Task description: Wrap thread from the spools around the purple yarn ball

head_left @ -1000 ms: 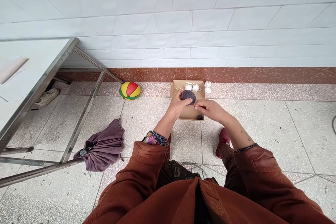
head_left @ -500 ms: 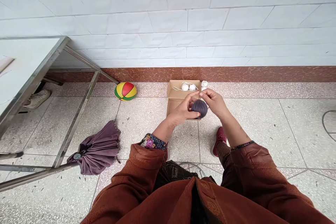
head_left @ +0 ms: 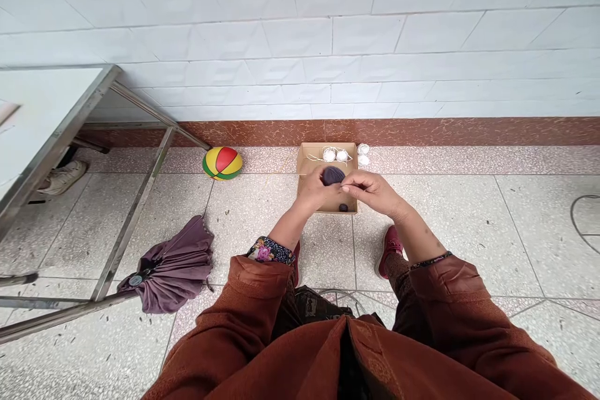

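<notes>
My left hand (head_left: 315,191) is wrapped round a dark purple-grey ball of yarn (head_left: 334,175), covering its left and lower parts. Close to the ball's near side, my right hand (head_left: 372,192) has thumb and forefinger pinched together; whatever lies between them is too fine to make out. Both hands are above a shallow cardboard box (head_left: 305,150) on the floor. Inside it, two white yarn balls (head_left: 329,154) with loose strands lie at the far end. A small dark ball (head_left: 344,207) shows near the front edge.
More white balls (head_left: 363,151) lie just right of the box. To the left are a striped ball (head_left: 222,163), a folded purple umbrella (head_left: 175,267) and a metal-framed table (head_left: 159,156). A tiled wall (head_left: 281,37) stands behind. Another person's shoe (head_left: 65,177) shows under the table.
Both hands have moved left, and the dark yarn ball has gone left and farther from me. My right hand has turned to the ball's near side. The small dark ball in the box has come into view.
</notes>
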